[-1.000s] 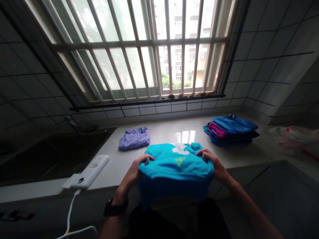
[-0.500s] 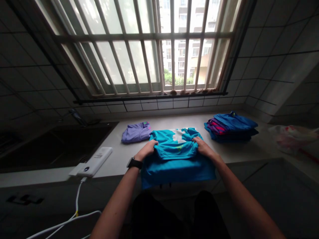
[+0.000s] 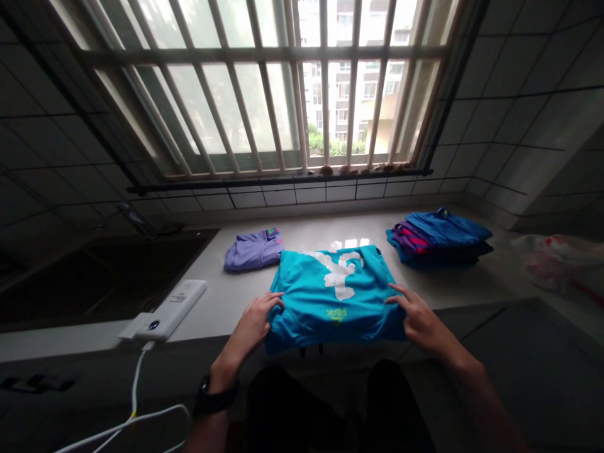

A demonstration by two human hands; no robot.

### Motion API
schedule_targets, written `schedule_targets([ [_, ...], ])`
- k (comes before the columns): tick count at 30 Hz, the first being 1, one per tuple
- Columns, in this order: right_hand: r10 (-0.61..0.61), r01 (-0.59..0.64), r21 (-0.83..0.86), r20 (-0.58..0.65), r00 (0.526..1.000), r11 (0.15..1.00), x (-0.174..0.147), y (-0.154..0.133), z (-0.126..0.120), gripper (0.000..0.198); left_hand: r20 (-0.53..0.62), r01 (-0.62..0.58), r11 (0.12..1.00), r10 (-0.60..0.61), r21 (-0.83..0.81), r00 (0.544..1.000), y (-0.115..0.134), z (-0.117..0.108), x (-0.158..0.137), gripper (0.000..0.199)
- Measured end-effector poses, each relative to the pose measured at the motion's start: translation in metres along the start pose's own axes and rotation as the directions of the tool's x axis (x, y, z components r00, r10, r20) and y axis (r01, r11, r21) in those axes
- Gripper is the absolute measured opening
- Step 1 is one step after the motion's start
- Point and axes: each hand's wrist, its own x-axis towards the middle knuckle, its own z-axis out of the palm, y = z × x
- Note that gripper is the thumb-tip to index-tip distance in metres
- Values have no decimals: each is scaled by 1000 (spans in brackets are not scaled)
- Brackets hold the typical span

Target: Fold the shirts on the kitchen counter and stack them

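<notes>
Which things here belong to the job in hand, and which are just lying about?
Likely part of the job:
turquoise garment
folded lilac garment
stack of folded clothes

Apparently just lying about:
white device
white cable
plastic bag

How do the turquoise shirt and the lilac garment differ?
The turquoise shirt looks wider; the lilac garment is a compact bundle. The left hand and right hand touch the shirt, not the lilac garment. The shirt overhangs the front of the counter; the lilac garment lies wholly on top. Both are cloth.
</notes>
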Motion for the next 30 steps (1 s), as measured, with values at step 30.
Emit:
schedule_targets([
  [30,290,-124,-443,332,897,888,190,-1,12,63,-134,97,891,-41,444,990,104,67,-19,46],
])
